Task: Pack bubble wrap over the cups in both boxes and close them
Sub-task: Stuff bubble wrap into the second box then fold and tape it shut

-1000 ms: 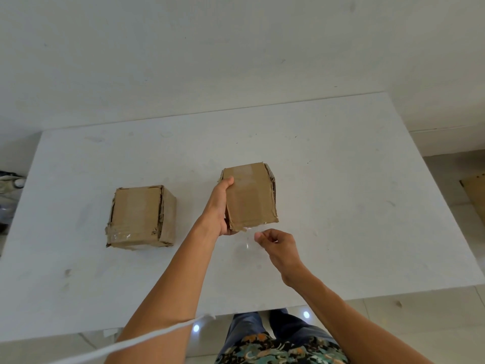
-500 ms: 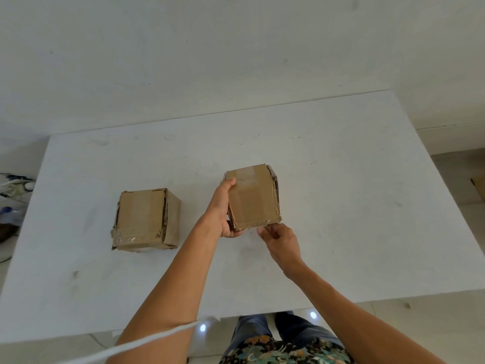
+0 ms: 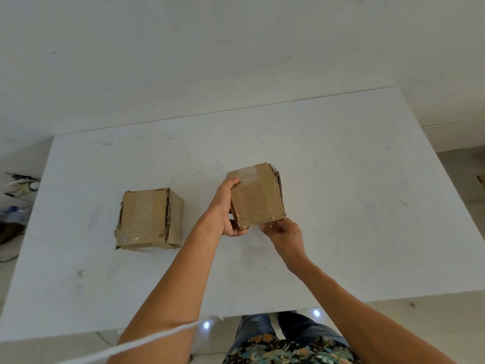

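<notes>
Midway across the white table point(image 3: 354, 206), the left hand point(image 3: 225, 208) clamps a taped brown cardboard box point(image 3: 258, 198) by its left side, thumb on top. The right hand point(image 3: 286, 237) pinches its near edge with curled fingers point(image 3: 268, 228).

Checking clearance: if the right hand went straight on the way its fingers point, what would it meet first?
The right box, at its near edge: fingers of the right hand seem to touch it, though depth is unclear. The left hand holds its left side.
</notes>
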{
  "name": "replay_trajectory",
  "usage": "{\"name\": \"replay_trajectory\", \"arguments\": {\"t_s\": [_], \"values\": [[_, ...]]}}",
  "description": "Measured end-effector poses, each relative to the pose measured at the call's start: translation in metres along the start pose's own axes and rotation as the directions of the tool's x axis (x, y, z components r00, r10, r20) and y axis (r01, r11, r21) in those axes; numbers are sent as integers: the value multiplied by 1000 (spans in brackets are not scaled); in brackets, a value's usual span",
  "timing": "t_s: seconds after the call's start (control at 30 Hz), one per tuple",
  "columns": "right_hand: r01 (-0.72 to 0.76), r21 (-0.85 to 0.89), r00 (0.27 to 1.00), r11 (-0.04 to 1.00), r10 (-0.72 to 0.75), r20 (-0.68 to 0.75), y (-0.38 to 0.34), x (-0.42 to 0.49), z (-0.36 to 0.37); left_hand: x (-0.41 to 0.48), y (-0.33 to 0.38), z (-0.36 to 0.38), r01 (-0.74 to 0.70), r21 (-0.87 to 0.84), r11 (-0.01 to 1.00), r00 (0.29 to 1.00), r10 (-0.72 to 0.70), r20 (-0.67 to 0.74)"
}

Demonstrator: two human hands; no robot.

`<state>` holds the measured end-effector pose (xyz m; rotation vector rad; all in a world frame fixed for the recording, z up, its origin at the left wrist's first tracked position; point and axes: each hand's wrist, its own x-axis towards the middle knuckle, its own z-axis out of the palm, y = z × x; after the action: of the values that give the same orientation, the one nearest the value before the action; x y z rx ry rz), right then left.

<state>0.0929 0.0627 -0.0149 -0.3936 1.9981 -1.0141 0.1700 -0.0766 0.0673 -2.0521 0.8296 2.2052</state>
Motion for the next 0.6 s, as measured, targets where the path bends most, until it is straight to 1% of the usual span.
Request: {"name": "replay_trajectory", "arguments": {"t_s": [0.1, 0.17, 0.23, 0.3, 0.33, 0.37, 0.4, 0.47, 0.53, 0.57, 0.6], "values": [[-70, 49, 998, 996, 69, 9, -2, 0, 0, 2, -1, -1, 1, 3, 1000, 1000, -1, -1], [-107, 124, 994, 986, 102, 44, -3, 0, -2, 3, -1, -2, 2, 6, 1000, 1000, -2, 0], [-141, 158, 989, 977, 130, 75, -2, 0, -2, 3, -2, -2, 1, 6, 1000, 1000, -1, -1], [-219, 173, 973, 960, 203, 107, -4, 0, -4, 3, -2, -2, -3, 13, 1000, 1000, 3, -2], [-283, 206, 955, 937, 254, 153, -7, 0, -6, 4, -3, -2, -5, 18, 1000, 1000, 5, -4], [-359, 271, 926, 893, 305, 222, -11, 0, -8, 4, -4, -3, -7, 26, 1000, 1000, 7, -4], [-437, 359, 891, 824, 343, 297, -15, 1, -10, 4, -5, -3, -7, 32, 999, 1000, 8, -4], [-560, 526, 826, 640, 386, 411, -19, 5, -15, 4, -7, -5, -9, 36, 999, 1000, 9, -3], [-614, 619, 789, 490, 399, 467, -19, 7, -18, 3, -8, -5, -18, 32, 999, 1000, 18, -5], [-622, 645, 782, 444, 393, 484, -17, 7, -21, 3, -9, -5, -26, 30, 999, 1000, 27, -3], [-626, 655, 779, 424, 384, 496, -14, 8, -23, 2, -11, -5, -37, 27, 999, 999, 37, 3]]}}
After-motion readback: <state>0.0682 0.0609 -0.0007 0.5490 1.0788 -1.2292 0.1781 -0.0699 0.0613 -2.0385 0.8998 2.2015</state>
